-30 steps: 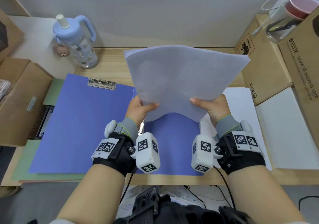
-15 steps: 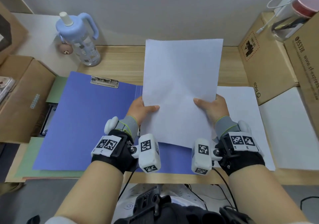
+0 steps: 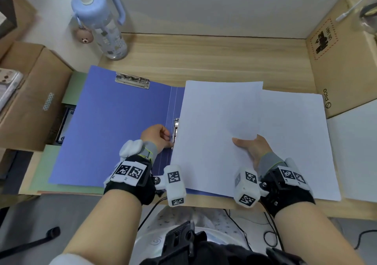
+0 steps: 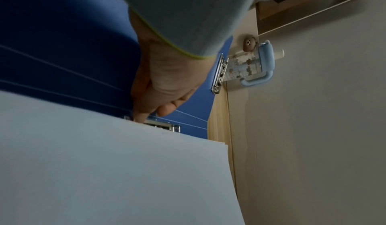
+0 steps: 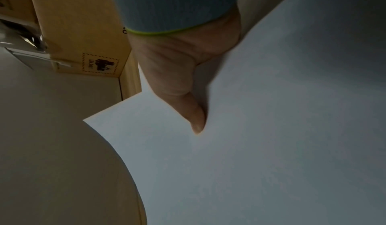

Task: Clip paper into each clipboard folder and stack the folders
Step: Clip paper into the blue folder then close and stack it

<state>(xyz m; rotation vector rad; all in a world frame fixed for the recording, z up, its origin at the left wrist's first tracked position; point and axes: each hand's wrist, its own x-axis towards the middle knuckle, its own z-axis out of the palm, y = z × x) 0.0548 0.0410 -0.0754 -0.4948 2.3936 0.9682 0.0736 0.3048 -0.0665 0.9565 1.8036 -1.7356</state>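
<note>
Paper sheets (image 3: 220, 130): lying over the right half of the open blue clipboard folder (image 3: 114, 126), under the right thumb; their left edge is sitting just beside the left fingers.
Right hand (image 3: 252, 148): pinching the sheets near their lower right corner, thumb on top and the other fingers hidden beneath.
Left hand (image 3: 157, 135): fingers curling at the metal side clip (image 3: 175, 130) by the spine and touching it; whether they are gripping or only pressing it, I cannot tell.
Top clip (image 3: 132, 80): sitting on the folder's left half, well beyond the left fingers, holding nothing.
Progress: judging by this, the first folder is only being loaded; the sheets are not yet under a clip. More white paper (image 3: 295, 134) is waiting on the counter (image 3: 204, 54) beyond the right fingers, and green folders are showing beneath the blue one. Clipping, closing and stacking are all remaining.
Change: half a second ago both hands were holding the sheets upright above the folder; now the sheets are lying low and the left hand is working at the clip.
</note>
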